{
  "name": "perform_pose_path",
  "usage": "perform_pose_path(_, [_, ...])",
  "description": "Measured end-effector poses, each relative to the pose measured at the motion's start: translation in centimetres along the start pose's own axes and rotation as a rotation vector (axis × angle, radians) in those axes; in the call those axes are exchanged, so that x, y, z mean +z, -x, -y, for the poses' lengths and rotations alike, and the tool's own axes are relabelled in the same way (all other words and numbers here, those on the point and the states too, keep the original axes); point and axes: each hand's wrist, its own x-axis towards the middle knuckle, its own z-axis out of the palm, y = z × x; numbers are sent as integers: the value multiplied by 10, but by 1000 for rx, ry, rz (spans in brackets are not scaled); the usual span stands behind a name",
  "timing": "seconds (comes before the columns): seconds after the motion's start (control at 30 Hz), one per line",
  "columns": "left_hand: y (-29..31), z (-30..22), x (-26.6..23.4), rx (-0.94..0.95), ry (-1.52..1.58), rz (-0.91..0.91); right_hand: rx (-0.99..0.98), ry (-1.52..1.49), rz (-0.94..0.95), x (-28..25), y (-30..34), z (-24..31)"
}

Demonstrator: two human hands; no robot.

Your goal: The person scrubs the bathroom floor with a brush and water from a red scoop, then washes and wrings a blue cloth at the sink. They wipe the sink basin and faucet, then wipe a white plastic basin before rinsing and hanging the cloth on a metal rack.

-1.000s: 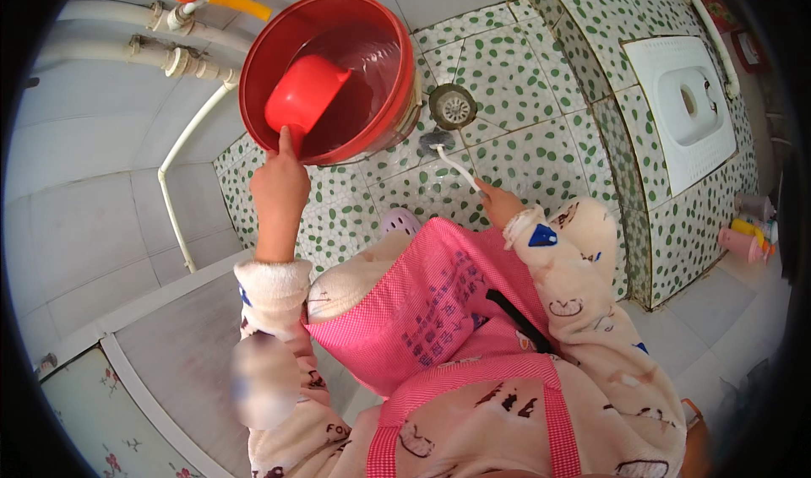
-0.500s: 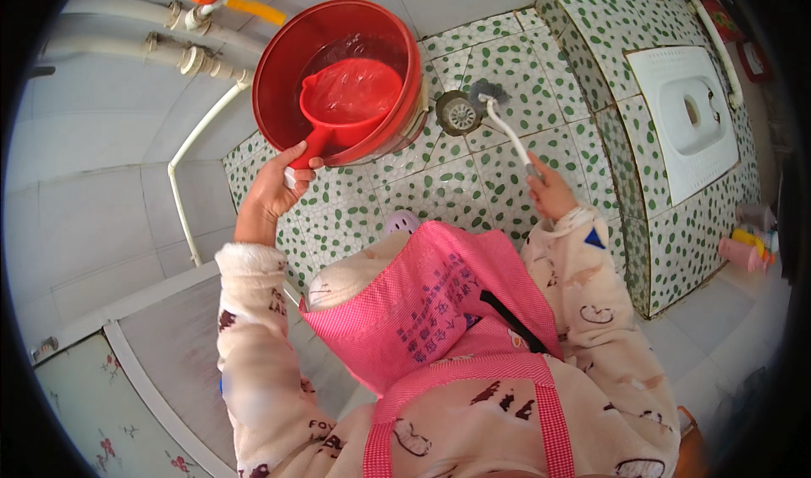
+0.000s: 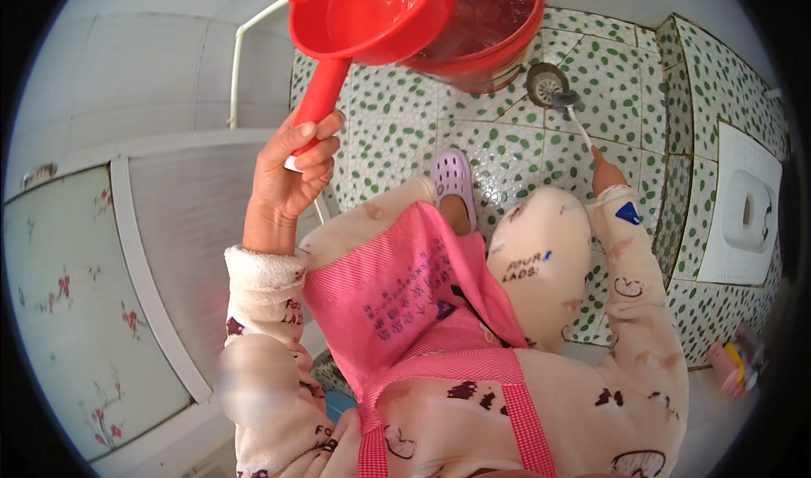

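My left hand (image 3: 294,161) is wrapped round the handle of a red plastic water dipper (image 3: 372,22), lifted in front of the bucket. Its bowl has a wet shine, but I cannot tell how much water is inside. Behind it a red bucket (image 3: 498,62) holds water and is partly hidden by the dipper. Over on the right, my right hand (image 3: 606,172) grips a white-handled scrubbing brush (image 3: 579,125). The brush's dark head rests at the edge of a round floor drain (image 3: 547,79). My sleeve and the angle hide most of that hand's fingers.
Green-speckled tiles (image 3: 393,132) cover the wet floor. To the right, a raised tiled step holds a white squat toilet (image 3: 743,212). A white pipe (image 3: 235,73) runs down the left wall above a framed panel (image 3: 93,309). My foot wears a lilac clog (image 3: 454,182).
My left hand has raised the dipper out of the bucket, towards me. The brush head has shifted closer against the drain, and my view has turned and moved left.
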Motion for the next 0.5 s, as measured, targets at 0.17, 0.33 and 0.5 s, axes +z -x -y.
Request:
perform_pose_path(0.17, [53,-1,-4,55,-13,-141,55,183,109,-5,33,13])
perform_pose_path(0.33, [100,5,-46,71,-13,-201,112,153,216,-11,58,2])
perform_pose_path(0.5, [127,14,-128,-25,-97,-206,57,216,128,3,41,14])
